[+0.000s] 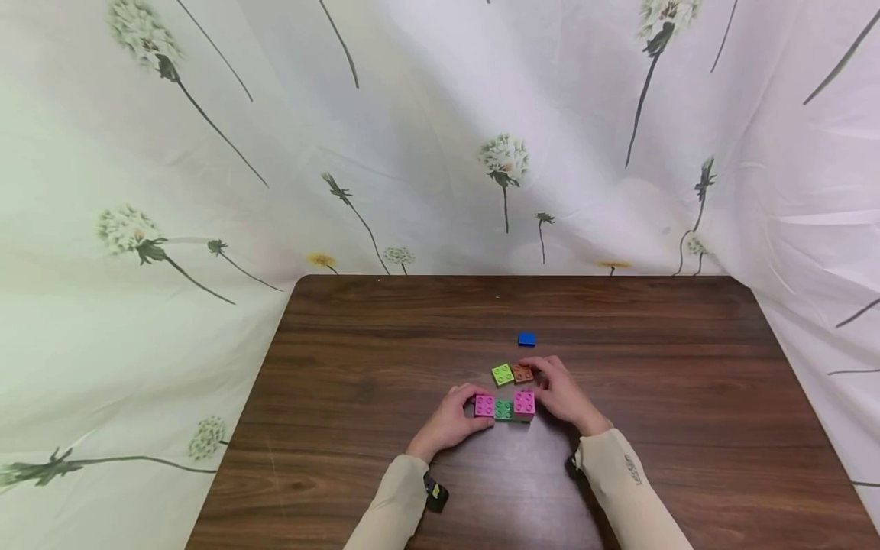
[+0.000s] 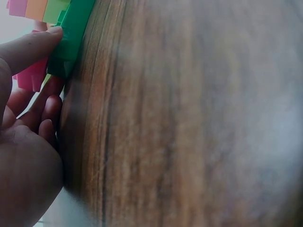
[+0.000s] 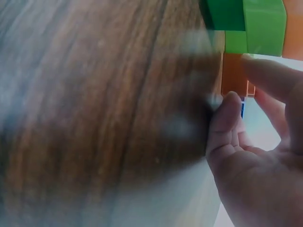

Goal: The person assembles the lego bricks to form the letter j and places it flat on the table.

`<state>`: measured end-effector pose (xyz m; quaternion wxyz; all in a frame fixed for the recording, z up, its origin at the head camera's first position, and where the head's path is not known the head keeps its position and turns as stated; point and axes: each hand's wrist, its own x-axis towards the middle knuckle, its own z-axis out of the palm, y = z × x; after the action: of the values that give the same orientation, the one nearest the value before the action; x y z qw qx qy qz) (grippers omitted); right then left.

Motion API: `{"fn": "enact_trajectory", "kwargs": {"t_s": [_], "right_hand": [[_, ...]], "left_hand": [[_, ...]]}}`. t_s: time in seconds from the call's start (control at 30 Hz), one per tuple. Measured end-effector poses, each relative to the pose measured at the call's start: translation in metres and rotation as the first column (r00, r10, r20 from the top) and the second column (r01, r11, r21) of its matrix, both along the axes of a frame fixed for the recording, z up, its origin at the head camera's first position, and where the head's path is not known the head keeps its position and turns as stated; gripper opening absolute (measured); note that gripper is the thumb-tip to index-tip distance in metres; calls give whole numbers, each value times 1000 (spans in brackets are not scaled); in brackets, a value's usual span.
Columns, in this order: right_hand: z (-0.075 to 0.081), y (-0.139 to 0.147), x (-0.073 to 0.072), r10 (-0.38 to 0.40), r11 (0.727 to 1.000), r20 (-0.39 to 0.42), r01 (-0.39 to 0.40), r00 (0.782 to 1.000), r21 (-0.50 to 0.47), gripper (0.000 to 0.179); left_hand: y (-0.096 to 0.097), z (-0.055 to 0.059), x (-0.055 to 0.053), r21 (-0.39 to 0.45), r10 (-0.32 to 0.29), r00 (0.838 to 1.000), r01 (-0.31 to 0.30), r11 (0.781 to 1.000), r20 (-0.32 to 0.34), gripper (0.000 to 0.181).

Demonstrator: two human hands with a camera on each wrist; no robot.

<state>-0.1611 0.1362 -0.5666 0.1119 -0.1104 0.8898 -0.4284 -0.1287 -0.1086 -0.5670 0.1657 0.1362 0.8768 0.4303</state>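
My left hand (image 1: 450,418) grips the left end of a toy-brick build, its thumb on the near side of the long green base brick (image 2: 71,45). A pink brick (image 1: 484,405) stands on that end. At the other end rises a taller stack of a light green brick (image 3: 264,28), an orange brick (image 3: 293,30) and a pink brick (image 1: 524,401) on top. Just behind the build, my right hand (image 1: 560,393) pinches a loose brownish-orange brick (image 3: 234,73) between thumb and fingers. Beside it on the table lies a loose light green brick (image 1: 503,374).
A small blue brick (image 1: 526,339) lies farther back on the dark wooden table (image 1: 378,328). White cloth (image 1: 426,153) with a dandelion print hangs behind the table and at both sides. Each wrist carries a black strap-on camera.
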Motion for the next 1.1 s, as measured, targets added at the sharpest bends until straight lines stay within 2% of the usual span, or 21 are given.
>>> {"fn": "enact_trajectory", "kwargs": {"t_s": [0.2, 0.5, 0.7, 1.1], "right_hand": [[-1, -1, 1, -45, 999, -16, 45, 999, 2, 36], [0, -1, 2, -58, 998, -12, 58, 998, 13, 35], [1, -1, 3, -86, 996, 31, 86, 996, 3, 35], [-3, 2, 6, -133, 990, 67, 136, 989, -48, 36]], "left_hand": [[0, 0, 1, -11, 9, 1000, -9, 1000, -1, 39], [1, 1, 1, -16, 18, 1000, -18, 1000, 9, 40], [1, 2, 2, -16, 15, 1000, -15, 1000, 3, 40], [0, 1, 1, -8, 20, 999, -19, 1000, 27, 39]]}}
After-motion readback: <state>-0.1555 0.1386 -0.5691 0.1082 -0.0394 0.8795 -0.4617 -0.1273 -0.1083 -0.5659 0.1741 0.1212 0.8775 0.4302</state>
